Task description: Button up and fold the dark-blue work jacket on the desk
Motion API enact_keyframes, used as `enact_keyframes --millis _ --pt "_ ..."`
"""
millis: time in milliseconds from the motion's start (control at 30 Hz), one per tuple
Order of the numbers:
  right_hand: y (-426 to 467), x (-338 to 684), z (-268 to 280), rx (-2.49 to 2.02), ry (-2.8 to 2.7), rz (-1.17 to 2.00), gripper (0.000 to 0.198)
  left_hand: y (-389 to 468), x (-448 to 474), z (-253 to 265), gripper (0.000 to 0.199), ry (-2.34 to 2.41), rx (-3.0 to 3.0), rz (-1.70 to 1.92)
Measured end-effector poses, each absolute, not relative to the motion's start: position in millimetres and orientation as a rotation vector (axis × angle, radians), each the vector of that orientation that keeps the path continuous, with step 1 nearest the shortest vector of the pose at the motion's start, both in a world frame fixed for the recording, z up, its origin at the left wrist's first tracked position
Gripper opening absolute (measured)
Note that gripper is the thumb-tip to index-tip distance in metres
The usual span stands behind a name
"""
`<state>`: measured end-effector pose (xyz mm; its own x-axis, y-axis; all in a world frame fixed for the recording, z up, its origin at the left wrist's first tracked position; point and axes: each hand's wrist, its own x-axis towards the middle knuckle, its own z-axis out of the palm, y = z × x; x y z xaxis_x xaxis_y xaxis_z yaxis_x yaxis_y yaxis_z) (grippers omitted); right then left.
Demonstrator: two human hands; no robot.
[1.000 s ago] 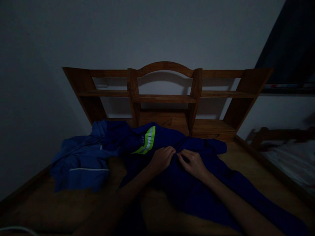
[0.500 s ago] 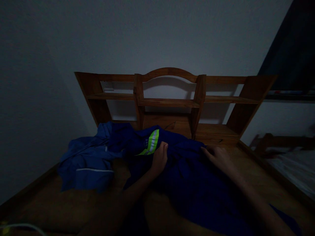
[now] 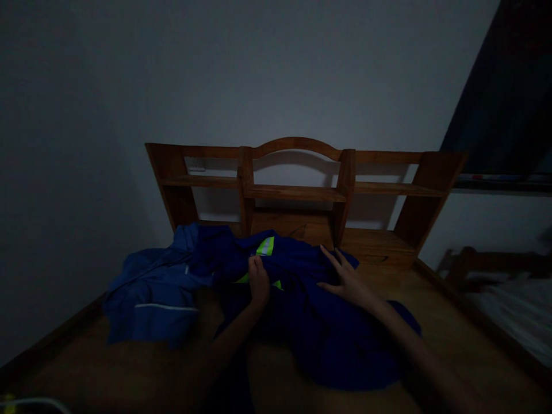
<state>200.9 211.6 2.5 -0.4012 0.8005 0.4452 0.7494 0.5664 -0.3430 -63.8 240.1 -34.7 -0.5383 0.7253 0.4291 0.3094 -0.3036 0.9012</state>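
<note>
A dark blue garment (image 3: pixel 336 339) with yellow-green and silver reflective strips (image 3: pixel 266 246) lies spread and rumpled in front of me. My left hand (image 3: pixel 259 282) is closed on a fold of it, beside the reflective strip, part of which the fold covers. To the right, my right hand (image 3: pixel 345 279) has its fingers spread over the garment's upper right part; whether the fingertips press on the cloth is hard to tell in the dim light. A lighter blue garment (image 3: pixel 159 287) with a white piping line lies crumpled at the left, touching the dark one.
Behind the clothes a wooden shelf unit (image 3: pixel 297 192) stands against the pale wall (image 3: pixel 293 75). The clothes lie on a wooden surface (image 3: pixel 440 305) with a raised right edge. Beyond it is pale bedding (image 3: pixel 517 310). A pale cable (image 3: pixel 38 401) curves at the lower left.
My left hand has moved left with the cloth, folding it over the reflective strip. The right hand has moved left and its fingers have spread. The garment's right side has drawn inward.
</note>
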Motion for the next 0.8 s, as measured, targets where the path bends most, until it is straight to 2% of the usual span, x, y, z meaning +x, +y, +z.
enact_keyframes --millis 100,167,233,300,333,433,533,633,800 --pt "218.4 193.7 -5.8 -1.158 -2.211 0.173 0.095 233.8 -59.9 -26.9 0.024 1.686 1.516 2.010" --pt "219.4 196.6 -10.1 -1.145 -2.144 0.167 0.089 223.0 -52.4 -18.1 0.019 1.684 1.754 2.101" --pt "220.7 206.4 -10.0 -1.186 -1.986 0.128 0.067 211.1 -43.0 -10.2 0.022 1.655 2.104 2.063" --pt "224.0 220.6 -6.5 -1.291 -1.775 0.023 0.044 202.6 -34.0 -6.1 0.025 1.535 2.540 1.838" --pt "226.3 228.0 -4.8 -1.373 -1.704 -0.043 0.040 200.5 -30.2 -5.8 0.026 1.434 2.728 1.682" --pt "232.9 244.4 -5.6 -1.653 -1.752 -0.130 0.049 202.4 -23.3 -10.3 0.027 1.159 3.026 1.227" --pt "235.3 244.9 -16.5 -1.785 -1.908 -0.006 0.055 209.0 -22.9 -16.1 0.027 1.122 3.031 1.032" --pt "232.7 233.9 -25.3 -1.608 -1.986 0.103 0.048 212.4 -25.9 -19.3 0.032 1.143 2.969 0.998" --pt "221.6 218.5 -17.5 -1.196 -2.042 0.167 0.068 216.5 -30.9 -28.5 0.038 1.195 2.853 0.950"
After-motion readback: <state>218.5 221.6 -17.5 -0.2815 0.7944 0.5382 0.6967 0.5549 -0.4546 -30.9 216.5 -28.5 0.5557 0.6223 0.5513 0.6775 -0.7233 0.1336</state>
